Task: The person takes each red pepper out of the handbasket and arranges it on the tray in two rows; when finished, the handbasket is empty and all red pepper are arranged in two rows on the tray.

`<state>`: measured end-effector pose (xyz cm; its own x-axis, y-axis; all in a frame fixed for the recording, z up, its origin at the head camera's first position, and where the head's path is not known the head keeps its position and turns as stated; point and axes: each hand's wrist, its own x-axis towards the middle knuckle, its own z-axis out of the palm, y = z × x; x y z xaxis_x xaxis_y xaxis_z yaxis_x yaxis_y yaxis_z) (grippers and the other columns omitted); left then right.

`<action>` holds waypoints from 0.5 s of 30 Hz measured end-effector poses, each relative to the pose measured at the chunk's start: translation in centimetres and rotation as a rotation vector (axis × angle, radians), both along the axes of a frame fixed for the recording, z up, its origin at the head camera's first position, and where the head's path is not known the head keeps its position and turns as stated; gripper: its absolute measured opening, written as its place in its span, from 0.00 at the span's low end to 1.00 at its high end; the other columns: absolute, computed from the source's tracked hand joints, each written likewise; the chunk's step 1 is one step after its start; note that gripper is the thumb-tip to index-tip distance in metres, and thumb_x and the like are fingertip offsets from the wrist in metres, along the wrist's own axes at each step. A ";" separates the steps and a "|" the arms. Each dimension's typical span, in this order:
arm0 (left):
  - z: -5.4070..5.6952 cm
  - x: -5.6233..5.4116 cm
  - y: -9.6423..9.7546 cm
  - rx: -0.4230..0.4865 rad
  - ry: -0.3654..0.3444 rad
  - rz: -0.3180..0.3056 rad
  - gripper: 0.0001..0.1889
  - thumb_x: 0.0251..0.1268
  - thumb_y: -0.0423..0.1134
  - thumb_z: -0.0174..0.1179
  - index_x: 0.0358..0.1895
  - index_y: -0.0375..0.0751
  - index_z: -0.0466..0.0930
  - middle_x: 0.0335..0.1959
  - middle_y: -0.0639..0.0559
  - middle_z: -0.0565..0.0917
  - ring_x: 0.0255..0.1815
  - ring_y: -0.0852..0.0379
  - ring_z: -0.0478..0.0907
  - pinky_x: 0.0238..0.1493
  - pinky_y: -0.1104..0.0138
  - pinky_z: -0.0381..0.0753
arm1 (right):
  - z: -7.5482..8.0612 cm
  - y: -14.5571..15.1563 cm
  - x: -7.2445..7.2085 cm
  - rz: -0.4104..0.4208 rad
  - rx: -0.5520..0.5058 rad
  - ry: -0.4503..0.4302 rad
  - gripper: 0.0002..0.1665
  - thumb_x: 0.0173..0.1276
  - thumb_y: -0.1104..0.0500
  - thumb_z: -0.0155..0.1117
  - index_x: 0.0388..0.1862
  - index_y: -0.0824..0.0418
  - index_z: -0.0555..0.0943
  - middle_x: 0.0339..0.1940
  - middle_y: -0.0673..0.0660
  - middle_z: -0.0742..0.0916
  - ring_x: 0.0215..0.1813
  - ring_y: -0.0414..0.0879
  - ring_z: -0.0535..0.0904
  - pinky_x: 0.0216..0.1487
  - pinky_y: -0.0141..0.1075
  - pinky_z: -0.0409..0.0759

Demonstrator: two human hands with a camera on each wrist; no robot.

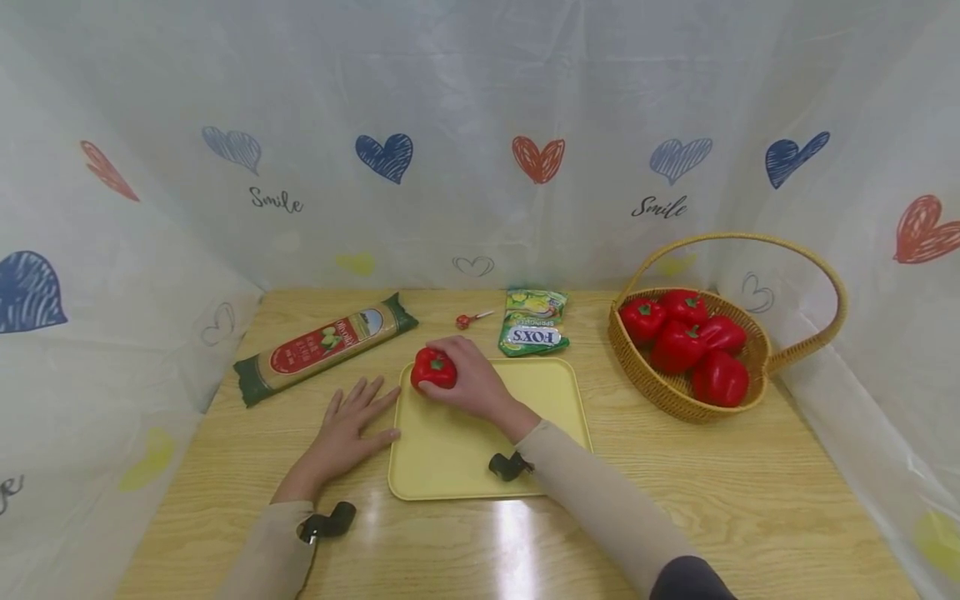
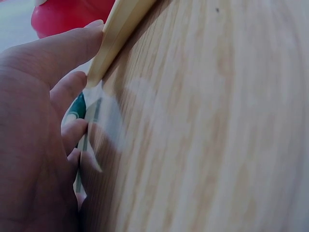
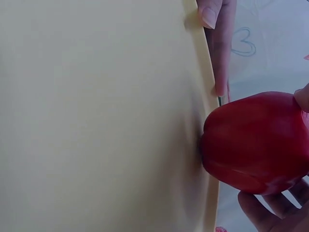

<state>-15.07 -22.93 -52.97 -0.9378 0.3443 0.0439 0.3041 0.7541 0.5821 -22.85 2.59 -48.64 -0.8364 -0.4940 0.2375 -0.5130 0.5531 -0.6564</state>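
Where the yellow tray (image 1: pixel 457 454) has its upper-left corner, just left of the frame's centre, I have the right hand (image 1: pixel 474 379) gripping a red pepper (image 1: pixel 432 367), fingers and thumb curled round it; I cannot tell whether its base touches the tray. With the left hand (image 1: pixel 347 432), fingers straight and spread, I touch the tray's left rim, lower left of centre. On the wooden table (image 1: pixel 675 500) I see a long packet (image 1: pixel 326 346) slanting at the left, a lollipop (image 1: pixel 463 321) and a green sweet bag (image 1: pixel 535 321) above the tray, and a basket (image 1: pixel 637 375) of more peppers (image 1: pixel 677 346) at the right.
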 end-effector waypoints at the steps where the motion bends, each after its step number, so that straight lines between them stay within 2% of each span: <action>1: 0.0 0.0 0.0 0.001 -0.001 0.000 0.36 0.70 0.59 0.61 0.78 0.53 0.65 0.82 0.41 0.55 0.83 0.35 0.41 0.77 0.38 0.29 | 0.0 -0.1 0.0 0.001 0.001 -0.001 0.36 0.65 0.45 0.72 0.69 0.56 0.75 0.63 0.55 0.80 0.62 0.48 0.76 0.59 0.41 0.82; 9: 0.0 0.0 0.0 0.007 0.004 -0.002 0.36 0.70 0.58 0.61 0.78 0.53 0.65 0.82 0.40 0.55 0.82 0.34 0.41 0.77 0.37 0.29 | -0.3 -0.5 0.0 -0.010 0.012 -0.008 0.37 0.66 0.44 0.71 0.71 0.54 0.75 0.64 0.55 0.79 0.63 0.48 0.75 0.59 0.40 0.82; 15: 0.0 -0.1 0.1 0.007 0.001 -0.001 0.36 0.70 0.58 0.62 0.78 0.53 0.65 0.82 0.40 0.55 0.83 0.34 0.41 0.77 0.37 0.29 | -0.2 -0.6 0.0 -0.012 0.020 -0.050 0.39 0.66 0.42 0.71 0.72 0.55 0.73 0.66 0.55 0.78 0.65 0.49 0.74 0.61 0.41 0.81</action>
<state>-15.14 -22.87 -52.98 -0.9375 0.3447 0.0476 0.3054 0.7495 0.5873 -22.86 1.97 -48.85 -0.8529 -0.4880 0.1853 -0.4731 0.5727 -0.6695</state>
